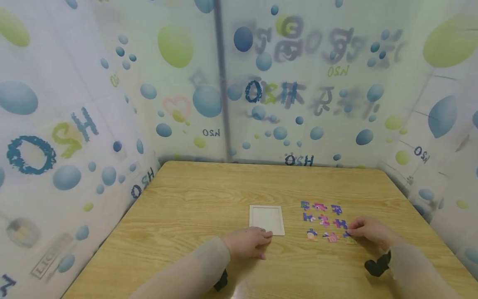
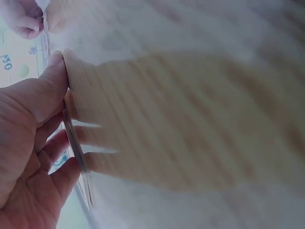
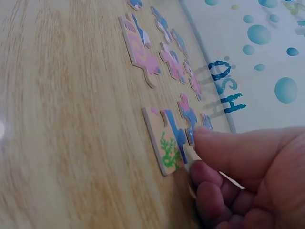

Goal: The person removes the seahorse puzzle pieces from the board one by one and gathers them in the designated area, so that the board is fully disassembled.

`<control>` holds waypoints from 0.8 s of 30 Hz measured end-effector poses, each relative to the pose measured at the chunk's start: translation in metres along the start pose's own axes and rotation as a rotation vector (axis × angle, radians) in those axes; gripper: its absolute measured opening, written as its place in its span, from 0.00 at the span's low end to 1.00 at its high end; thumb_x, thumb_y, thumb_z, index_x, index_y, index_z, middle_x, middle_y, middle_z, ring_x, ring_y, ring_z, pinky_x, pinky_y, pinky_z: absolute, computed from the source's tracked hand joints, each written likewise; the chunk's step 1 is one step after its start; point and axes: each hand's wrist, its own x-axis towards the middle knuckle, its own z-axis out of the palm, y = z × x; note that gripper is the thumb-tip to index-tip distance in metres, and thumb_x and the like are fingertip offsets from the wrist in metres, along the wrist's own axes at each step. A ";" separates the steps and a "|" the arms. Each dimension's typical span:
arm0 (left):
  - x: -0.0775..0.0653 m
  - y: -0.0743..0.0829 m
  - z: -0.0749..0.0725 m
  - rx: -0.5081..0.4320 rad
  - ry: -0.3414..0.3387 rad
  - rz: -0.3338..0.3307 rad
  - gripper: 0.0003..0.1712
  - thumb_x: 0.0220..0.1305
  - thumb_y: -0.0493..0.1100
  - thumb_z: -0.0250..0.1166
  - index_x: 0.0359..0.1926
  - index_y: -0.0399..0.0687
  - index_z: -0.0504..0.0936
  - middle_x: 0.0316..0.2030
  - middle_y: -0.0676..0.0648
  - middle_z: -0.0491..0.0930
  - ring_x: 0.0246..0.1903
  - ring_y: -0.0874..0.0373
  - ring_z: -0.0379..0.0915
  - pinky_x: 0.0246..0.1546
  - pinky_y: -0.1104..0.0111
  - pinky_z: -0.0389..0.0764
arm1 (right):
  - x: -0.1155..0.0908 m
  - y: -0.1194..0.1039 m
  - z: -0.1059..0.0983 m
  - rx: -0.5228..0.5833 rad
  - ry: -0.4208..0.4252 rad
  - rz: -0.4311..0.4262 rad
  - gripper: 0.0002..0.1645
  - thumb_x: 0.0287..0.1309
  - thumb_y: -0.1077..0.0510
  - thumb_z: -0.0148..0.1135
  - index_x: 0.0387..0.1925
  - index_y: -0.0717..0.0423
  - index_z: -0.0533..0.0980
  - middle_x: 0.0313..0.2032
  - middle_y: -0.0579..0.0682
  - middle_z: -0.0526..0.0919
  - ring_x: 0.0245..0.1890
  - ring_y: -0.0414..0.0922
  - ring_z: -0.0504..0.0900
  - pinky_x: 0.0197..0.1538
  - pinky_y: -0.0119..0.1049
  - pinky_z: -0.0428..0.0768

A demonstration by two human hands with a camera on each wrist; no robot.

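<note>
A square, pale wooden puzzle frame (image 1: 267,220) lies flat on the table. My left hand (image 1: 248,243) rests at its near edge, palm down, fingers loosely bent; in the left wrist view, fingertips touch the thin edge (image 2: 76,143). Several colourful jigsaw pieces lie separately in rows to the right, among them a pink piece (image 1: 324,221) in the middle. My right hand (image 1: 373,232) is at the near right corner of these rows. Its bent fingers are beside a piece with green seaweed (image 3: 167,145), which lies flat; whether they touch it is hard to tell.
The wood-grain table (image 1: 179,216) reaches a patterned curtain (image 1: 186,104) at the back and sides. Dark wrist devices (image 1: 377,265) sit under the sleeves.
</note>
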 end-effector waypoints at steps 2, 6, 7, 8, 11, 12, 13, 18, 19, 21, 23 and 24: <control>0.001 0.000 0.000 0.008 0.000 0.008 0.36 0.65 0.58 0.59 0.69 0.48 0.65 0.70 0.53 0.60 0.68 0.57 0.57 0.68 0.67 0.58 | -0.001 0.002 0.000 0.015 0.002 0.001 0.12 0.59 0.56 0.65 0.35 0.62 0.78 0.35 0.49 0.76 0.37 0.46 0.70 0.40 0.39 0.67; 0.003 -0.001 0.001 0.015 0.001 0.015 0.36 0.65 0.58 0.59 0.69 0.48 0.66 0.70 0.53 0.60 0.68 0.57 0.57 0.68 0.68 0.59 | -0.003 0.004 0.001 0.040 0.007 0.023 0.11 0.58 0.56 0.66 0.35 0.62 0.77 0.35 0.49 0.76 0.36 0.46 0.69 0.37 0.38 0.66; 0.003 -0.002 0.002 0.016 0.001 0.014 0.36 0.65 0.58 0.59 0.69 0.48 0.66 0.70 0.53 0.61 0.68 0.57 0.58 0.68 0.68 0.59 | -0.003 0.004 0.002 0.044 0.008 0.024 0.12 0.58 0.57 0.66 0.36 0.62 0.77 0.35 0.49 0.76 0.36 0.46 0.69 0.37 0.38 0.67; 0.003 -0.003 0.002 0.018 0.001 0.013 0.36 0.65 0.58 0.60 0.69 0.47 0.67 0.70 0.52 0.61 0.68 0.57 0.58 0.68 0.68 0.59 | -0.003 0.004 0.003 0.049 0.013 0.034 0.12 0.57 0.56 0.66 0.36 0.62 0.77 0.35 0.49 0.76 0.36 0.46 0.69 0.37 0.37 0.66; 0.003 -0.004 0.002 0.029 0.008 0.016 0.35 0.64 0.57 0.61 0.68 0.47 0.68 0.69 0.52 0.62 0.67 0.56 0.59 0.67 0.68 0.60 | -0.003 0.002 0.004 0.067 0.012 0.045 0.13 0.58 0.56 0.66 0.37 0.62 0.77 0.35 0.49 0.76 0.36 0.46 0.69 0.36 0.38 0.67; 0.003 -0.005 0.002 0.039 0.014 0.021 0.35 0.64 0.57 0.61 0.67 0.47 0.69 0.68 0.52 0.63 0.67 0.57 0.60 0.67 0.68 0.60 | -0.003 0.001 0.004 0.072 0.011 0.044 0.13 0.58 0.56 0.66 0.37 0.62 0.77 0.35 0.49 0.76 0.36 0.46 0.69 0.36 0.38 0.67; 0.003 -0.006 0.002 0.052 0.022 0.026 0.35 0.63 0.57 0.61 0.67 0.47 0.70 0.68 0.52 0.64 0.66 0.57 0.61 0.66 0.69 0.61 | -0.003 0.000 0.005 0.074 0.008 0.042 0.14 0.58 0.56 0.66 0.38 0.63 0.77 0.35 0.49 0.76 0.36 0.47 0.69 0.36 0.38 0.67; 0.003 -0.006 0.001 0.098 0.064 0.051 0.32 0.62 0.56 0.64 0.63 0.46 0.75 0.65 0.53 0.69 0.59 0.59 0.67 0.61 0.73 0.67 | -0.004 -0.004 0.005 0.084 -0.006 0.029 0.16 0.60 0.55 0.63 0.43 0.64 0.75 0.37 0.50 0.77 0.37 0.46 0.71 0.37 0.38 0.69; 0.003 -0.006 0.001 0.100 0.069 0.053 0.31 0.61 0.56 0.65 0.62 0.46 0.76 0.64 0.53 0.70 0.58 0.59 0.68 0.60 0.73 0.68 | -0.004 -0.006 0.005 0.078 -0.001 0.014 0.17 0.61 0.55 0.63 0.44 0.65 0.74 0.37 0.50 0.77 0.37 0.46 0.71 0.37 0.38 0.70; 0.003 -0.006 0.001 0.097 0.073 0.050 0.31 0.60 0.56 0.66 0.61 0.47 0.77 0.63 0.53 0.71 0.57 0.58 0.69 0.59 0.72 0.68 | -0.006 -0.012 0.006 0.058 0.016 -0.031 0.19 0.64 0.53 0.60 0.47 0.65 0.73 0.40 0.52 0.78 0.39 0.47 0.73 0.40 0.40 0.73; 0.002 -0.006 0.000 0.093 0.076 0.046 0.30 0.60 0.56 0.66 0.60 0.47 0.78 0.63 0.53 0.72 0.57 0.58 0.69 0.59 0.72 0.68 | -0.008 -0.021 0.007 0.041 0.040 -0.080 0.21 0.66 0.52 0.58 0.49 0.67 0.72 0.43 0.55 0.78 0.43 0.49 0.75 0.44 0.44 0.75; 0.002 -0.005 0.000 0.087 0.076 0.040 0.30 0.59 0.56 0.67 0.59 0.48 0.78 0.62 0.53 0.72 0.58 0.57 0.69 0.60 0.72 0.68 | -0.009 -0.026 0.008 0.026 0.055 -0.092 0.22 0.66 0.51 0.57 0.50 0.66 0.72 0.45 0.56 0.78 0.44 0.50 0.75 0.45 0.46 0.76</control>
